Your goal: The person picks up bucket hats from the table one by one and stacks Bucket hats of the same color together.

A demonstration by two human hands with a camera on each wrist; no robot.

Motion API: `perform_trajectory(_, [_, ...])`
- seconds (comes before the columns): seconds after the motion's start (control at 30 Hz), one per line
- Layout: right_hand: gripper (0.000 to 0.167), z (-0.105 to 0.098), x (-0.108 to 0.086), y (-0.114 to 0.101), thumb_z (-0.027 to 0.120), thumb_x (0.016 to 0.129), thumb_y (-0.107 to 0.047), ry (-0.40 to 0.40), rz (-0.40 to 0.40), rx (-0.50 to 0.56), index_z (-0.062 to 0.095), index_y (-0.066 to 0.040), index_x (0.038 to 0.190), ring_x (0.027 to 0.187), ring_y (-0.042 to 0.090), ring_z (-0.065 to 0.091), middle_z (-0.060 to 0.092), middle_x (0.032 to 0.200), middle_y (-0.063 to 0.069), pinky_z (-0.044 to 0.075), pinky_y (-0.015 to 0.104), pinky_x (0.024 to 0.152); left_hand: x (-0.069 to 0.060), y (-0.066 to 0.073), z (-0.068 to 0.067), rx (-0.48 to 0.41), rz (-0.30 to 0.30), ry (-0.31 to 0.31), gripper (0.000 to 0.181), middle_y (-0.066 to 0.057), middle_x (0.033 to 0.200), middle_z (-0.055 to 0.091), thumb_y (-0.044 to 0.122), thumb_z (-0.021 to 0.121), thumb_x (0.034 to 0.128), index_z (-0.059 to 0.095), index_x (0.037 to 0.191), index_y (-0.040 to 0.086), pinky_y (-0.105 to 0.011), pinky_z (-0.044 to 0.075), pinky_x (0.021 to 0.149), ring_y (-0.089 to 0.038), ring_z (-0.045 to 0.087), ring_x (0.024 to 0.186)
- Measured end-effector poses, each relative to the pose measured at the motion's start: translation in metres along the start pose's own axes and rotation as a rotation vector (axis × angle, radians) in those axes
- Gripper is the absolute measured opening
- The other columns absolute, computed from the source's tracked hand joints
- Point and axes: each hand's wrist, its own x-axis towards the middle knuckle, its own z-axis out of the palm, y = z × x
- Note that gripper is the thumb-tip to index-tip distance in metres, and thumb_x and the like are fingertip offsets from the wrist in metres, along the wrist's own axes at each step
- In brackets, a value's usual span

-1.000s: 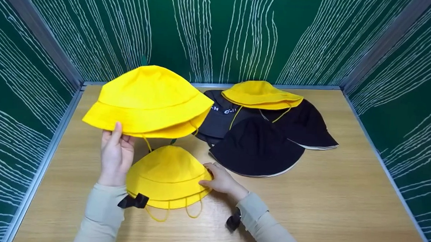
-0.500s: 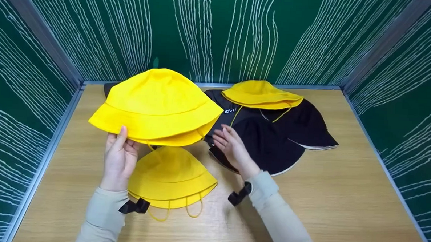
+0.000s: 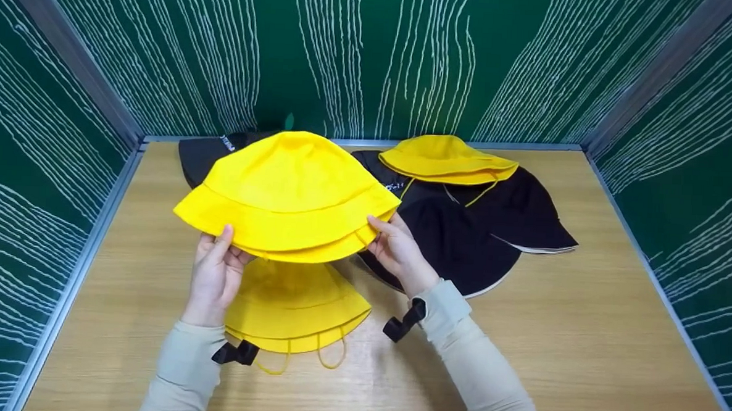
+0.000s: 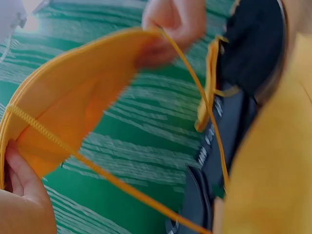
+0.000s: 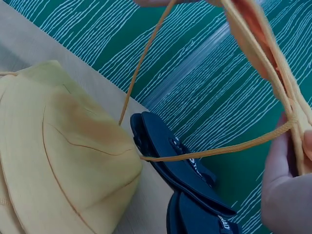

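A bright yellow bucket hat (image 3: 292, 190) is held up above the table, its crown upward and its brim toward me. My left hand (image 3: 211, 285) pinches the brim at the lower left, thumb on the outer face. At the brim's right corner, my right hand (image 3: 401, 253) pinches the cloth between thumb and fingers. From the hat's underside hangs a yellow chin cord (image 5: 214, 148), clearest in the wrist views. Below lies another yellow bucket hat (image 3: 302, 314) with a double brim edge, possibly stacked hats; the raised one partly covers its crown. Cord loops stick out at its front.
To the right lie black hats, one in front (image 3: 456, 253) and one behind (image 3: 526, 206). A smaller-looking yellow hat (image 3: 445, 159) rests on the dark pile. A dark cap (image 3: 198, 161) with white lettering sits back left. Green walls (image 3: 372, 57) with white lines enclose the wooden table (image 3: 582, 338).
My right hand has left the lower yellow hat and taken the raised hat's brim. The left hand has carried that hat right and slightly down, uncovering the dark cap at back left.
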Motion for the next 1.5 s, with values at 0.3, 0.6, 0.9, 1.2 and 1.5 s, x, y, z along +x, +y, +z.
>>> perform_trajectory(0.3, [0.035, 0.009, -0.009, 0.0, 0.039, 0.094, 0.012, 0.024, -0.181, -0.026, 0.037, -0.009, 0.122, 0.085, 0.015, 0.065, 0.06, 0.101, 0.005, 0.056, 0.029, 0.072, 0.004, 0.005, -0.038, 0.068, -0.176, 0.05, 0.015, -0.002, 0.097, 0.068, 0.016, 0.042, 0.1012, 0.053, 0.11, 0.011, -0.024, 0.05, 0.073, -0.011, 0.066, 0.084])
perform_trajectory(0.6, [0.035, 0.015, -0.026, -0.008, 0.038, 0.094, 0.012, -0.088, -0.216, -0.094, 0.036, -0.01, 0.122, 0.088, 0.017, 0.064, 0.056, 0.107, 0.007, 0.056, 0.029, 0.075, 0.008, 0.021, -0.042, 0.44, -0.15, 0.273, 0.031, 0.001, 0.116, 0.046, 0.013, 0.04, 0.1004, 0.035, 0.131, 0.012, -0.023, 0.033, 0.104, -0.009, 0.047, 0.108])
perform_trajectory(0.9, [0.034, 0.01, -0.034, -0.006, 0.039, 0.094, 0.009, -0.215, -0.173, -0.177, 0.04, -0.013, 0.12, 0.089, 0.015, 0.064, 0.061, 0.106, 0.004, 0.056, 0.027, 0.076, 0.026, 0.028, -0.03, 0.96, -0.24, 0.132, 0.073, -0.013, 0.158, 0.012, 0.027, 0.051, 0.0974, 0.007, 0.15, 0.004, -0.038, 0.009, 0.119, -0.024, 0.011, 0.145])
perform_trajectory(1.2, [0.033, 0.004, -0.035, -0.005, 0.041, 0.094, 0.009, -0.304, -0.113, -0.218, 0.042, -0.014, 0.118, 0.094, 0.016, 0.062, 0.061, 0.109, 0.003, 0.054, 0.029, 0.084, 0.036, 0.021, -0.034, 1.198, -0.439, -0.082, 0.083, -0.014, 0.151, 0.029, 0.046, 0.061, 0.0886, 0.018, 0.149, 0.009, -0.046, 0.026, 0.114, -0.03, 0.036, 0.132])
perform_trajectory(1.5, [0.034, -0.002, -0.033, -0.005, 0.045, 0.095, 0.005, -0.195, -0.079, -0.249, 0.039, -0.012, 0.124, 0.096, 0.016, 0.061, 0.058, 0.114, 0.003, 0.053, 0.029, 0.086, 0.037, 0.015, -0.03, 1.271, -0.315, -0.001, 0.047, -0.017, 0.127, 0.056, 0.024, 0.06, 0.0936, 0.047, 0.132, 0.001, -0.031, 0.046, 0.093, -0.021, 0.056, 0.102])
